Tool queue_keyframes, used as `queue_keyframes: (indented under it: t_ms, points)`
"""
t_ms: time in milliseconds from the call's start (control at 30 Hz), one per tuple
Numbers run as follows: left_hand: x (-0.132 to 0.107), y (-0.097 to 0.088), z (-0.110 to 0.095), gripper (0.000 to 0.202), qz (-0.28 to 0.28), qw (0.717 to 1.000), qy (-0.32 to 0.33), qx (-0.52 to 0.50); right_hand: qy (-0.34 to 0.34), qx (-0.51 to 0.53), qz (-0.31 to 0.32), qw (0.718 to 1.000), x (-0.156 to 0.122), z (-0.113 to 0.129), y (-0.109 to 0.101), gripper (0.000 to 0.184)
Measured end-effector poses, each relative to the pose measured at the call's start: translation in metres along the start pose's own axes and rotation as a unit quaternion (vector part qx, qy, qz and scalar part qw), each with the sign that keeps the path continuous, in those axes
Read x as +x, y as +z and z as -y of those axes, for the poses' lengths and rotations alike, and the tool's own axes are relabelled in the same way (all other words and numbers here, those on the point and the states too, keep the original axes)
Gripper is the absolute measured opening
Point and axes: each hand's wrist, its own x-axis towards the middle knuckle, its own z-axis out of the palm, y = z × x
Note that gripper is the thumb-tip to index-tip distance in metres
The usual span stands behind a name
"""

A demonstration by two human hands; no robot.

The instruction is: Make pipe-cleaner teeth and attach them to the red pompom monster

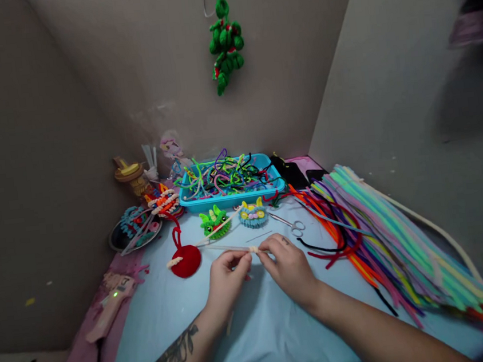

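Note:
My left hand (229, 275) and my right hand (288, 263) meet over the blue cloth, fingertips pinched on a cream pipe cleaner (254, 250). Between them it is wound into a short coil; whether a core lies inside is too small to tell. One pale strand runs left from the fingers toward a flat red disc (187, 262) with a red loop and a small cream coil on it. Just beyond the hands sit a green pipe-cleaner creature head (215, 223) and a blue-and-yellow one (253, 216). Scissors (291, 224) and a thin straight rod (259, 236) lie close by.
A blue tray (230, 201) full of pipe-cleaner scraps stands at the back. Long colourful pipe cleaners (399, 245) spread along the right. At left are a pink glue gun (110, 310) and a metal bowl (116, 241). A green ornament (226, 47) hangs by the wall.

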Motion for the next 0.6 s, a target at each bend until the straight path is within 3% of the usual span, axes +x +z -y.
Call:
queue_keyframes:
  t_ms: [267,400,600]
  points:
    - [0.0024,-0.0024,0.0040,0.034,-0.014,0.999,0.002,0.031,-0.029,-0.034,0.016,0.999,-0.0006,0.0029,-0.0018,0.015]
    - [0.0039,-0.0045,0.0046,0.031,-0.009,0.999,0.010,0.045,-0.018,-0.036,0.081,0.996,0.0001,0.0034,-0.0044,0.010]
    - [0.0043,-0.0051,0.0034,0.026,0.008,0.998,0.014,0.055,-0.021,0.004,0.159,0.987,-0.0008,-0.0018,-0.0039,0.028]
